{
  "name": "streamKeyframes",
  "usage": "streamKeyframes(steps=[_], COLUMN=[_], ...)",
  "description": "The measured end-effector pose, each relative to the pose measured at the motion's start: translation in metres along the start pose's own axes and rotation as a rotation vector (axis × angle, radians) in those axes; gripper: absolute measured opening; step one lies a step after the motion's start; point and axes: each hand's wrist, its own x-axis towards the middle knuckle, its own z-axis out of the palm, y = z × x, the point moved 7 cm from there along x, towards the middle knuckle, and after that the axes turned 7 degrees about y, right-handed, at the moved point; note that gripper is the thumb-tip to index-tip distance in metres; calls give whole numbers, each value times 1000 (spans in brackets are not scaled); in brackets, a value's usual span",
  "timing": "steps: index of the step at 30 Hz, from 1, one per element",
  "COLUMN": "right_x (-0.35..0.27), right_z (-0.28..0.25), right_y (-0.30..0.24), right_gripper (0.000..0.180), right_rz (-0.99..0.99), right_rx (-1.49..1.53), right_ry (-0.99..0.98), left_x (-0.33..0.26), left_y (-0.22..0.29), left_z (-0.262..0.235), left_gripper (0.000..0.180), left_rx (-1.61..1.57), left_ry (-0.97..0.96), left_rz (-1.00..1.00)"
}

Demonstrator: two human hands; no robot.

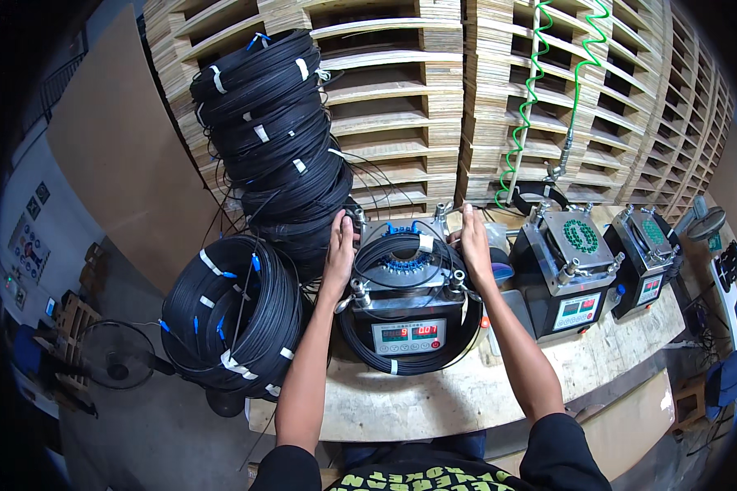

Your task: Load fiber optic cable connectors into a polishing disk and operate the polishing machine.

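Observation:
A grey metal machine [408, 315] with a red digital display stands on the wooden bench in front of me. A coil of black cable [407, 260] with blue connectors and white tape lies on its top, and more black cable loops around its base. My left hand [341, 245] rests on the machine's left side, fingers by a rear metal knob. My right hand [472, 245] grips the right rear corner near another knob.
A tall stack of black cable coils [274, 131] leans left of the machine, with another large coil [229, 315] lower left. Two similar machines [569, 270] [647, 254] stand to the right. Wooden pallets [467, 98] and green coiled hoses [528, 98] rise behind. A fan [119, 353] stands on the floor.

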Motion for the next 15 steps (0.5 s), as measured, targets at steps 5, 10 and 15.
streamKeyframes(steps=[5, 10, 15], right_x=[-5, 2, -2], right_z=[7, 6, 6], right_y=[-11, 1, 5], right_gripper=[65, 62, 57], right_rz=[-72, -71, 62], right_rx=[-108, -8, 67], right_ry=[-57, -50, -112], left_x=[0, -1, -11], left_y=[-4, -2, 8], left_z=[-6, -6, -3], left_gripper=[72, 71, 74], left_rx=[64, 49, -27], left_ry=[46, 90, 69], left_rz=[77, 64, -62])
